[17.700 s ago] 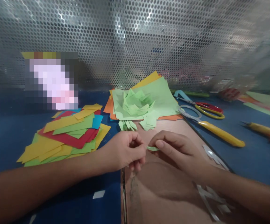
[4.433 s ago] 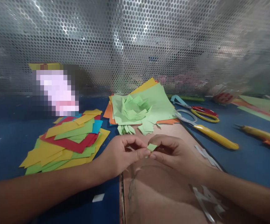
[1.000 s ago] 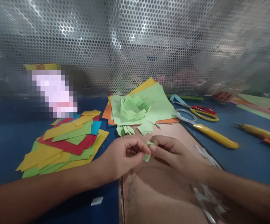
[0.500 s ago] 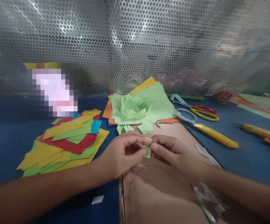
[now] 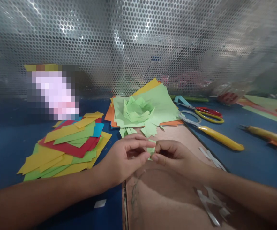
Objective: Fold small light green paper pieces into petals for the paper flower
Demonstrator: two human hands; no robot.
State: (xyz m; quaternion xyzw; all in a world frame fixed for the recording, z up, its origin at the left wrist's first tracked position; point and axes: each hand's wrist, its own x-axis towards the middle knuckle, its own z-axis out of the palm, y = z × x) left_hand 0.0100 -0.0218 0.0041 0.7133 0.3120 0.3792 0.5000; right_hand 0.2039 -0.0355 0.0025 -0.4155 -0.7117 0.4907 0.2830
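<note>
A small folded green paper piece (image 5: pixel 151 150) is pinched between the fingertips of my left hand (image 5: pixel 125 158) and my right hand (image 5: pixel 174 156), just above a brown cardboard sheet (image 5: pixel 167 198). Both hands are closed on it and hide most of it. Beyond them lies a green folded paper flower (image 5: pixel 136 110) on a stack of green, orange and yellow sheets (image 5: pixel 167 102). Several small folded green pieces (image 5: pixel 129 131) lie at the stack's near edge.
A loose pile of coloured paper squares (image 5: pixel 66 143) lies left on the blue table (image 5: pixel 260 159). Yellow-handled scissors (image 5: pixel 212 134), red-and-yellow scissors (image 5: pixel 206 113) and a yellow cutter (image 5: pixel 270 137) lie right. White paper scraps (image 5: pixel 212 201) sit on the cardboard. A perforated metal wall (image 5: pixel 138 41) closes the back.
The green piece has been turned and drawn further in between my fingertips, so less of it shows. Both hands stay in the same spot.
</note>
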